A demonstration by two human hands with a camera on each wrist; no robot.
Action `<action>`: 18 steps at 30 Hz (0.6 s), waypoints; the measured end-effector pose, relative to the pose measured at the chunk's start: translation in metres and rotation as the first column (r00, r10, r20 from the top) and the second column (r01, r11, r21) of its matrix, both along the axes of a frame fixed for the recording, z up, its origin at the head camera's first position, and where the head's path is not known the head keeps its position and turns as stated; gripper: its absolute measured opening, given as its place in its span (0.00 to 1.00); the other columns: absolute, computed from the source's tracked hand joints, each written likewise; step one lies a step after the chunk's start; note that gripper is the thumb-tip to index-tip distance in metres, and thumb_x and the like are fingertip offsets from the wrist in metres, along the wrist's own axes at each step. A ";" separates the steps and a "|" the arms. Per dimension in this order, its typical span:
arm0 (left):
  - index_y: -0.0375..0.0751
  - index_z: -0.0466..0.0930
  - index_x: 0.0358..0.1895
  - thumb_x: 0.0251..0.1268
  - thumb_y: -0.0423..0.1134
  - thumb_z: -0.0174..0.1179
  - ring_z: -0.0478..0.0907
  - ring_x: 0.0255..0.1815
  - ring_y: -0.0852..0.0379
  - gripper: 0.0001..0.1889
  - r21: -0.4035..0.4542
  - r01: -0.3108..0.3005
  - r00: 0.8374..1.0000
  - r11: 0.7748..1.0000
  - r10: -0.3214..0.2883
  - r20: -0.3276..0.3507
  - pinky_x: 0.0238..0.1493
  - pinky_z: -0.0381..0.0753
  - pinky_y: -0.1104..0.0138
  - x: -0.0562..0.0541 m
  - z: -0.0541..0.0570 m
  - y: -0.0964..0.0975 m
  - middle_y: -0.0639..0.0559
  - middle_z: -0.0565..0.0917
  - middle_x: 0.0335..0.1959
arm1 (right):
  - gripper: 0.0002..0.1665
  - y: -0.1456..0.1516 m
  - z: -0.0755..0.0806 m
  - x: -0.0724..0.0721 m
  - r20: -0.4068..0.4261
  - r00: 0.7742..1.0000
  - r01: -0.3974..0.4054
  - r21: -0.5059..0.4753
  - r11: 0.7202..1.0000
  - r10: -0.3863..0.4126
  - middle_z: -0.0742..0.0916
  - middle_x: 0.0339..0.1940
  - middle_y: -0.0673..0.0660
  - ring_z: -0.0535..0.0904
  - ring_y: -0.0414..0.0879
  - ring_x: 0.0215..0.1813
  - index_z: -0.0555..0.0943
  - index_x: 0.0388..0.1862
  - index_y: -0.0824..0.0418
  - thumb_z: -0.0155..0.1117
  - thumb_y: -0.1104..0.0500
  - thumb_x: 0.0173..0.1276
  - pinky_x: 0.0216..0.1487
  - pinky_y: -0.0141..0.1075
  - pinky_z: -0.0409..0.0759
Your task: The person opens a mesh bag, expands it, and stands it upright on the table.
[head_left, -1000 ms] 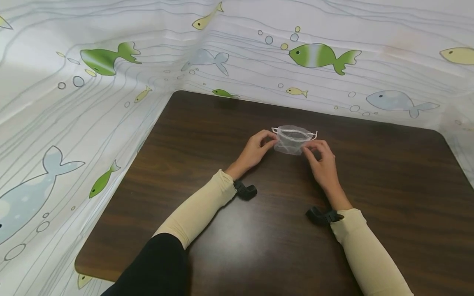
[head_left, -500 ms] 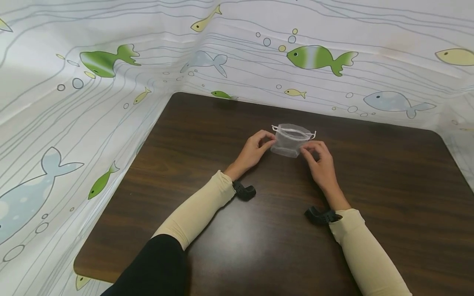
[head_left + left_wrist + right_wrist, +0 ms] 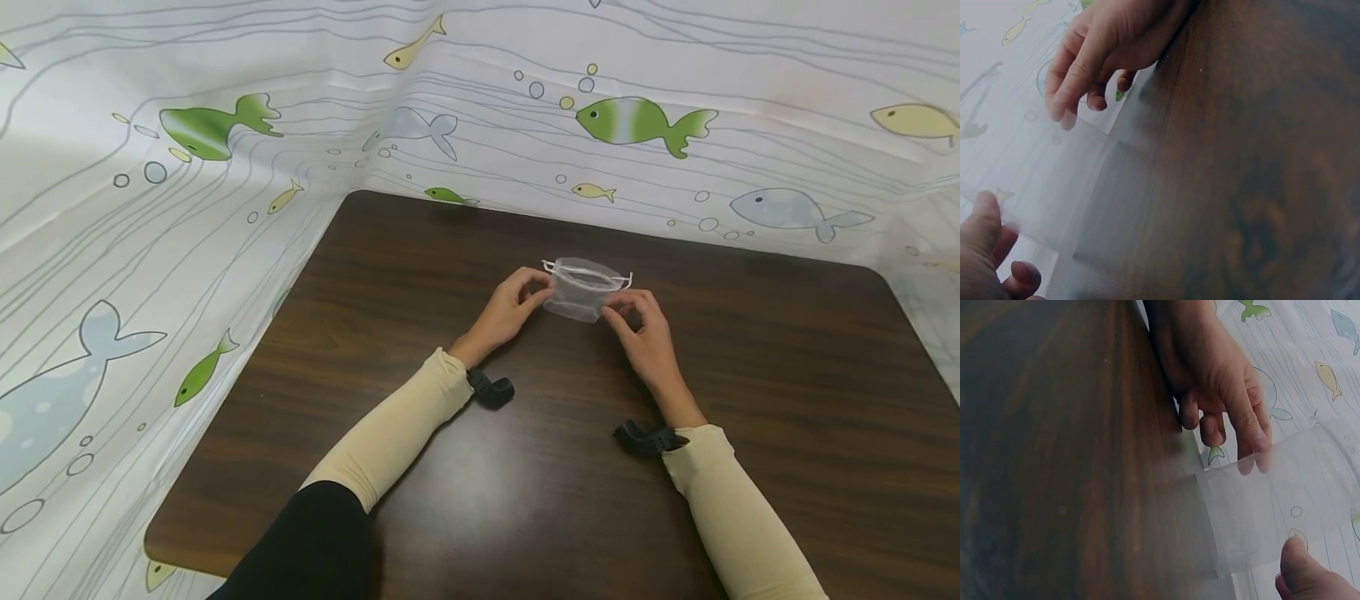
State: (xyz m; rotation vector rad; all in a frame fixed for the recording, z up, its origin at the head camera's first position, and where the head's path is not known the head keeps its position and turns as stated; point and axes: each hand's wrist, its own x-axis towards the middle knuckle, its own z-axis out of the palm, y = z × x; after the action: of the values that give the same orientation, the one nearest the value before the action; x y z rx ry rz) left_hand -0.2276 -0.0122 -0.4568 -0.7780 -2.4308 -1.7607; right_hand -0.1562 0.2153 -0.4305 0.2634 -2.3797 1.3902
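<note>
A small translucent drawstring bag (image 3: 582,292) stands held over the far middle of the table, its mouth gaping at the top and white cord loops sticking out at both upper corners. My left hand (image 3: 507,310) pinches its left side between thumb and fingertips. On the opposite side my right hand (image 3: 647,333) pinches the other edge in the same way. The left wrist view shows the clear film (image 3: 1066,169) stretched between both hands. From the right wrist, the bag's flat bottom (image 3: 1222,537) appears close over the tabletop.
The dark wood table (image 3: 480,467) has rounded corners. A white curtain (image 3: 495,108) printed with fish stands along its back and left sides. Black wrist mounts (image 3: 491,389) and pale sleeves cover the forearms.
The bag has straightened from a slumped shape, its bottom now spread out, and its mouth has tipped slightly. Both hands keep their pinch; the head view has shifted a little.
</note>
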 end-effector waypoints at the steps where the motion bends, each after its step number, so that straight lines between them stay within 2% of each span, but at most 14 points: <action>1: 0.38 0.82 0.57 0.77 0.38 0.62 0.69 0.36 0.58 0.12 -0.001 0.001 1.000 1.000 -0.001 0.002 0.41 0.69 0.71 0.000 0.000 0.000 0.46 0.83 0.52 | 0.09 0.000 0.000 0.000 0.003 1.000 -0.001 -0.003 1.000 0.001 0.81 0.55 0.70 0.74 0.59 0.49 0.82 0.49 0.75 0.66 0.70 0.73 0.57 0.42 0.70; 6: 0.38 0.81 0.58 0.79 0.40 0.60 0.69 0.35 0.58 0.13 -0.002 0.008 1.000 1.000 -0.008 0.019 0.40 0.69 0.70 0.000 -0.001 0.000 0.46 0.82 0.53 | 0.10 0.000 0.000 0.001 0.011 1.000 -0.004 -0.021 1.000 0.005 0.81 0.56 0.70 0.74 0.61 0.50 0.82 0.51 0.75 0.65 0.70 0.74 0.57 0.45 0.70; 11: 0.38 0.80 0.59 0.82 0.41 0.56 0.68 0.34 0.58 0.13 -0.020 0.004 1.000 1.000 -0.004 0.021 0.40 0.68 0.70 0.001 0.001 -0.001 0.46 0.81 0.52 | 0.10 0.001 -0.001 0.001 0.013 1.000 -0.011 -0.020 1.000 0.012 0.81 0.57 0.69 0.73 0.58 0.49 0.81 0.51 0.74 0.65 0.69 0.74 0.58 0.46 0.69; 18: 0.38 0.80 0.60 0.83 0.40 0.54 0.67 0.34 0.58 0.14 -0.022 -0.002 1.000 1.000 0.002 0.001 0.40 0.68 0.70 -0.001 0.001 -0.001 0.45 0.81 0.52 | 0.11 0.002 0.000 0.000 0.011 1.000 -0.018 -0.002 1.000 0.018 0.81 0.58 0.70 0.73 0.42 0.48 0.82 0.52 0.74 0.65 0.69 0.74 0.57 0.46 0.70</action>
State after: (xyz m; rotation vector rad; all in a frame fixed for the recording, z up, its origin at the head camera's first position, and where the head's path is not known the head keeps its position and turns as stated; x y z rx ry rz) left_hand -0.2281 -0.0130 -0.4561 -0.7771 -2.4549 -1.7370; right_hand -0.1559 0.2170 -0.4310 0.2786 -2.3901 1.4057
